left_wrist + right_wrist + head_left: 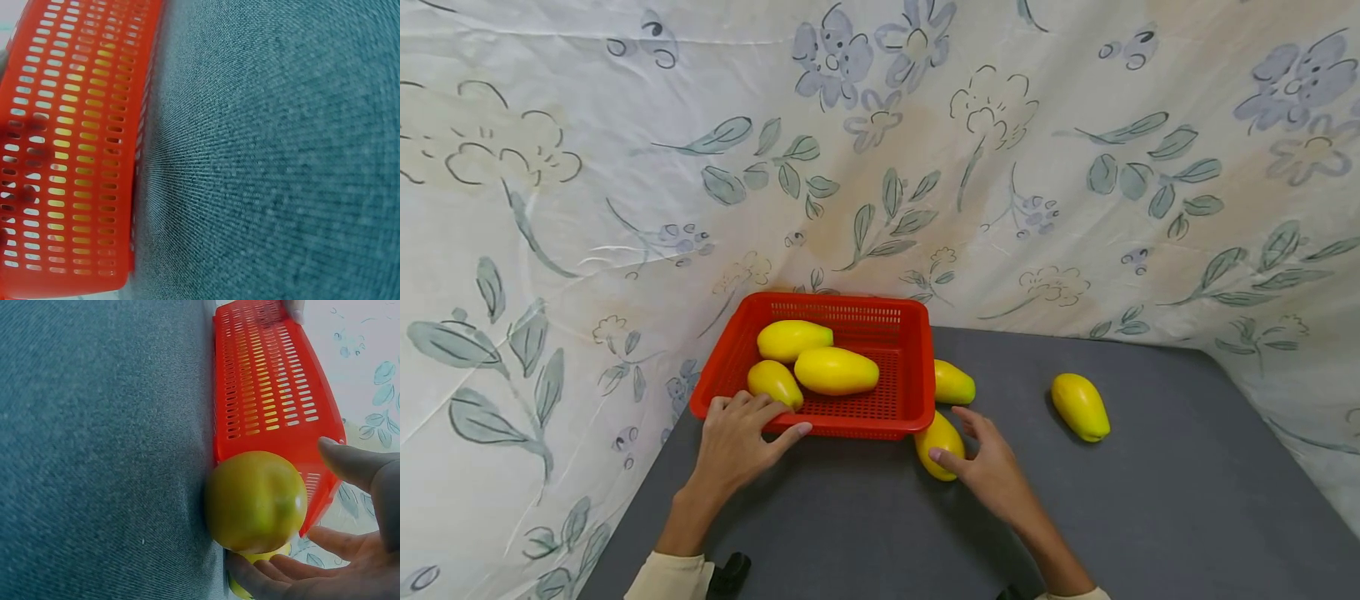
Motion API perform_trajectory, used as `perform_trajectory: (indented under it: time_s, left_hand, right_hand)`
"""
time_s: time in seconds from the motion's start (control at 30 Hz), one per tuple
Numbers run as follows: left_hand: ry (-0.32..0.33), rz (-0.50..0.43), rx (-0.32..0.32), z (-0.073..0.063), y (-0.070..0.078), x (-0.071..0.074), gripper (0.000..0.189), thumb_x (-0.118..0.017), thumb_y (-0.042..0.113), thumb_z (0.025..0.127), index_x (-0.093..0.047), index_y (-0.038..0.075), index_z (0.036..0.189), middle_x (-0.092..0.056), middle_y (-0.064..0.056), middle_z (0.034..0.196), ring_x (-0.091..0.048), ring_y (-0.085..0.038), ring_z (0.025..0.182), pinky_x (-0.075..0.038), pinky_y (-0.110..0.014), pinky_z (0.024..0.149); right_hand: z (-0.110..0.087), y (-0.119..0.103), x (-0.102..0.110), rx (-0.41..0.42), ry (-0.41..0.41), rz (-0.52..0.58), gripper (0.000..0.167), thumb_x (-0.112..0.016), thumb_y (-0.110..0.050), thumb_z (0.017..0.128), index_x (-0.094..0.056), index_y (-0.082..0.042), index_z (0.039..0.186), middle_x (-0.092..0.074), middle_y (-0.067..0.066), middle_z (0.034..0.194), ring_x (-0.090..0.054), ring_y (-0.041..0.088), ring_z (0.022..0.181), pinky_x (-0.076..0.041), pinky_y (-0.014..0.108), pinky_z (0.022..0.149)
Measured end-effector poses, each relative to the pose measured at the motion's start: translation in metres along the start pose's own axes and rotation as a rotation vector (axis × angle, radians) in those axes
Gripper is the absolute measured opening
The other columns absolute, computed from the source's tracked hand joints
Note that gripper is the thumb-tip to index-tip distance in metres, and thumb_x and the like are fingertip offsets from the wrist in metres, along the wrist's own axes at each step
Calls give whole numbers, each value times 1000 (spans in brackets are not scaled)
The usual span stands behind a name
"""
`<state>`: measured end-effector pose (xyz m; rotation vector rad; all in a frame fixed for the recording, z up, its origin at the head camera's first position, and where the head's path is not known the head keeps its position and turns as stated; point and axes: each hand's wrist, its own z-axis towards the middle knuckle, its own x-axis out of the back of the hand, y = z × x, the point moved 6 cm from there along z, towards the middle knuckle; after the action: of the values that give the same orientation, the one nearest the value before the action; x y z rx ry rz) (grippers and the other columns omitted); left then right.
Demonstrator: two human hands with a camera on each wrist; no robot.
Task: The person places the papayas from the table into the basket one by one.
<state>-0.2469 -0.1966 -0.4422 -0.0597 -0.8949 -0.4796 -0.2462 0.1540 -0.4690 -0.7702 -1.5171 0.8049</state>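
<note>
A red plastic basket (917,358) with slotted walls holds three smooth yellow, mango-like fruits (837,372). My left hand (737,437) grips its near rim at the left, fingers over the edge and thumb along the front. Beside the basket's near right corner lies another yellow fruit (937,450), greener at its end in the right wrist view. Around that fruit my right hand (992,471) is spread, thumb on the near side and fingers beyond it. The right wrist view shows the thumb (356,464) apart from the fruit, with fingers low behind it.
One yellow fruit (955,383) lies against the basket's right side, partly hidden by it. Farther right, another fruit (1080,407) rests alone on the dark grey tabletop (1165,483). A flowered cloth (1000,167) hangs behind and left of the table.
</note>
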Motion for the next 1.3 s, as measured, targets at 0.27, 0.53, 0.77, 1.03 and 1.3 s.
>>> perform_trajectory:
  time_s: [0.27,0.53,0.77,1.03,1.3]
  left_hand:
    - [-3,2,1,0,0,0,49,-71,63,89,-83,18,104,-77,-5,98,-57,-27,84,-39,-45,78]
    - [10,2,-7,1,2,0,53,-66,67,92,-83,18,104,-78,-7,99,-56,-27,83,-38,-45,78]
    - [5,8,3,1,3,-1,51,-69,64,90,-83,18,104,-77,-7,99,-56,-27,83,-38,-45,78]
    - [-11,9,12,2,4,-2,49,-71,63,89,-83,18,104,-77,-6,99,-56,-28,83,-38,-45,78]
    - [0,7,8,2,4,-1,51,-69,65,90,-83,18,104,-77,-6,98,-57,-28,83,-39,-45,78]
  right_hand:
    - [2,3,-6,16,-9,-46,82,-84,-41,89,-48,-12,157,-51,14,156,-52,36,140,-44,62,110]
    - [3,3,-7,52,-28,-24,78,-83,-30,92,-47,-6,157,-53,14,156,-57,35,134,-49,58,107]
    - [4,7,-6,59,-30,-18,76,-82,-29,93,-48,-7,156,-54,13,156,-58,35,134,-49,59,107]
    - [2,12,-3,52,-25,-5,76,-81,-35,94,-48,-8,157,-55,13,155,-58,34,135,-50,58,106]
    - [0,14,2,40,5,26,74,-81,-35,94,-49,-8,156,-57,14,154,-58,34,134,-51,56,105]
